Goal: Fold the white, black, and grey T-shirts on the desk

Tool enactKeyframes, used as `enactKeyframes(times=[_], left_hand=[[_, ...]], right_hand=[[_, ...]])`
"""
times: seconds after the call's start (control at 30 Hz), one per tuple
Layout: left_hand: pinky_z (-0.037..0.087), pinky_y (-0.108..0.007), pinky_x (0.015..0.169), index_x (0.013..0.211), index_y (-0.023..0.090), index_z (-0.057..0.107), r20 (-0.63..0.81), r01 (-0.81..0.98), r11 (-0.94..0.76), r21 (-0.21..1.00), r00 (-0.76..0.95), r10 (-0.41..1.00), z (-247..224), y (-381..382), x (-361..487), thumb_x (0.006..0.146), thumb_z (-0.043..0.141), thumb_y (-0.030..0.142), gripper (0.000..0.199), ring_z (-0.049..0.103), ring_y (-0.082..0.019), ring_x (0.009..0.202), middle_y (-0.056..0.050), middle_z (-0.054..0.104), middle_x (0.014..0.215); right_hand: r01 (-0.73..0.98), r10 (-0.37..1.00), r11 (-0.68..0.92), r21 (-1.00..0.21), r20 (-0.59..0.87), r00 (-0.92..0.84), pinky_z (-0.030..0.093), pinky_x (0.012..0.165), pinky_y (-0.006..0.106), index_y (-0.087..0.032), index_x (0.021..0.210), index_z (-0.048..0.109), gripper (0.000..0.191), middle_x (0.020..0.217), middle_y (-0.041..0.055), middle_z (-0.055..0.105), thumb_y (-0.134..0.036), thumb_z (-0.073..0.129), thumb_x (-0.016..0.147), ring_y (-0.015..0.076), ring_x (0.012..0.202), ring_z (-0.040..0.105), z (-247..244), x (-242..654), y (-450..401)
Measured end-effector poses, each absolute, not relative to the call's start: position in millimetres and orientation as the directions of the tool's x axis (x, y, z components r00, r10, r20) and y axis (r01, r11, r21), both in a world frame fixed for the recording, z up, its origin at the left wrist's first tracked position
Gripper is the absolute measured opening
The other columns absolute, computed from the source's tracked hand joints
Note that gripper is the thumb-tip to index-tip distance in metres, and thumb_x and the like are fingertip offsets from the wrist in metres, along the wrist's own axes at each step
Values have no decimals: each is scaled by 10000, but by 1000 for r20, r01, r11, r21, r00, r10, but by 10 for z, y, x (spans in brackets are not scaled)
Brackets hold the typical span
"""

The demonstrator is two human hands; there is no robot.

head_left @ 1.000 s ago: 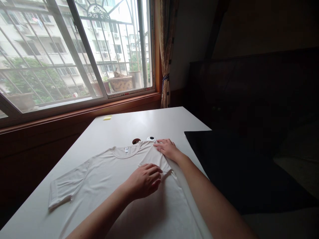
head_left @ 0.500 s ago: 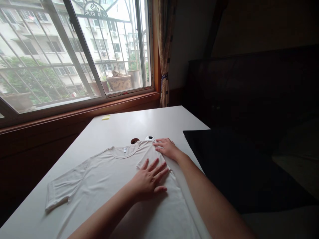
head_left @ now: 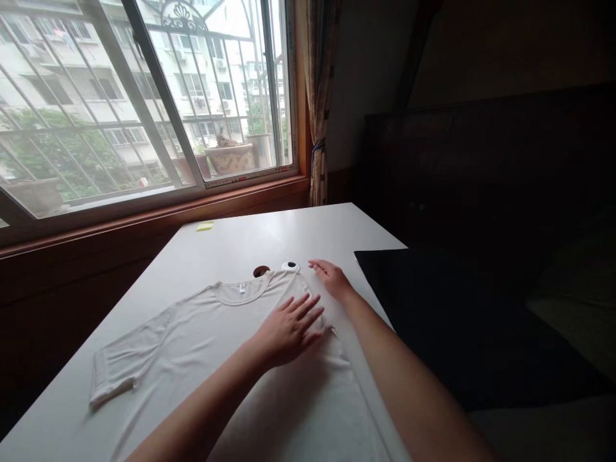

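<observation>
A white short-sleeved T-shirt (head_left: 202, 346) lies spread on the white table (head_left: 308, 228), its neckline toward the window. Its left-hand sleeve stretches out flat, while the sleeve on the right is folded in over the body, partly behind my hand. My left hand (head_left: 291, 327), fingers spread and holding nothing, is over the right chest of the shirt; whether it touches the cloth I cannot tell. Just beyond the shirt's right shoulder edge is my right hand (head_left: 330, 277), its fingers extended and empty, apart from the cloth.
Beyond the collar are a brown-rimmed round hole (head_left: 261, 271) and a white ring-shaped piece (head_left: 290, 265) in the tabletop. A yellow sticky note (head_left: 205, 226) lies at the far left edge. A dark panel (head_left: 457, 321) borders the table on the right. Behind stand a barred window and a curtain (head_left: 317, 109).
My right hand has come off the shirt's shoulder and shifted slightly right and away from me. My left hand has moved a little farther up the shirt. The folded sleeve stays in place.
</observation>
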State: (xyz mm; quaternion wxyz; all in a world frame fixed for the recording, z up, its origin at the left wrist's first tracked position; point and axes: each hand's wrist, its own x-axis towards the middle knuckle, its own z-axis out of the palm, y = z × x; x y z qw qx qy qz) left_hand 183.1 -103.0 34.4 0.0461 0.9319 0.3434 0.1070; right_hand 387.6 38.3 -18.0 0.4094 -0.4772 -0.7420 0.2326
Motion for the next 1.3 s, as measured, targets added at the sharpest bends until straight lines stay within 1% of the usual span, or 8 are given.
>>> enactKeyframes(times=[0.1, 0.2, 0.5, 0.67, 0.83, 1.0, 1.17, 1.3], left_hand=[[246, -557, 1267, 1583, 199, 375, 114, 725, -678, 117, 669, 735, 218, -654, 1829, 1088, 289, 509, 590, 248, -279, 1566, -91, 326, 1673], [237, -570, 1264, 1590, 233, 365, 86, 793, -603, 87, 597, 797, 119, -365, 1809, 1083, 307, 518, 584, 225, -276, 1574, -82, 274, 1690], [228, -604, 1256, 1619, 248, 292, 80, 802, -594, 70, 589, 804, 145, -214, 1776, 1069, 314, 558, 632, 193, -283, 1583, -70, 236, 1702], [152, -614, 1273, 1624, 181, 266, 113, 737, -675, 44, 667, 736, 228, -515, 1874, 1069, 288, 570, 678, 149, -293, 1590, -113, 171, 1710], [177, -576, 1278, 1635, 181, 232, 85, 623, -778, 76, 774, 628, 152, -871, 1935, 1058, 278, 610, 720, 164, -288, 1584, -126, 242, 1689], [177, -613, 1266, 1645, 207, 191, 80, 600, -795, 93, 791, 607, 134, -958, 1973, 1041, 308, 638, 751, 138, -311, 1585, -127, 186, 1701], [108, -598, 1283, 1654, 233, 121, 53, 567, -802, 189, 809, 585, 155, -1030, 2013, 1042, 273, 653, 758, 115, -271, 1593, -90, 163, 1712], [88, -578, 1290, 1655, 233, 129, 79, 571, -803, 170, 805, 589, 151, -1062, 1967, 1047, 276, 637, 745, 106, -270, 1595, -87, 155, 1715]], right_hand=[[425, 926, 359, -831, 373, -52, 560, 887, 374, -216, 1275, 656, 457, 1136, 91, 763, -407, 319, 1032, 213, 1001, 711, -211, 3938, 410], [340, 937, 320, -885, 349, 28, 569, 805, 357, -204, 1215, 664, 474, 1068, 94, 771, -469, 324, 1018, 213, 922, 719, -231, 3969, 412], [141, 956, 280, -949, 290, 50, 534, 762, 338, -203, 1087, 708, 427, 911, 64, 763, -539, 489, 937, 200, 801, 696, -227, 3942, 417], [7, 964, 243, -970, 243, 105, 535, 752, 328, -196, 1097, 683, 495, 917, 72, 763, -609, 474, 923, 191, 796, 698, -199, 3994, 438], [-73, 972, 211, -975, 201, 124, 523, 712, 323, -198, 1034, 698, 491, 841, 62, 763, -633, 530, 880, 188, 735, 687, -173, 3997, 446], [-108, 972, 207, -972, 192, 133, 511, 699, 317, -202, 1037, 700, 466, 826, 51, 756, -615, 551, 880, 180, 715, 675, -157, 3994, 425], [-118, 972, 211, -970, 196, 130, 516, 701, 318, -209, 1020, 705, 452, 817, 46, 749, -613, 556, 882, 180, 720, 675, -153, 3994, 415], [-104, 972, 215, -971, 202, 124, 527, 704, 327, -211, 1006, 703, 464, 815, 50, 747, -632, 559, 874, 187, 725, 679, -153, 3994, 417]])
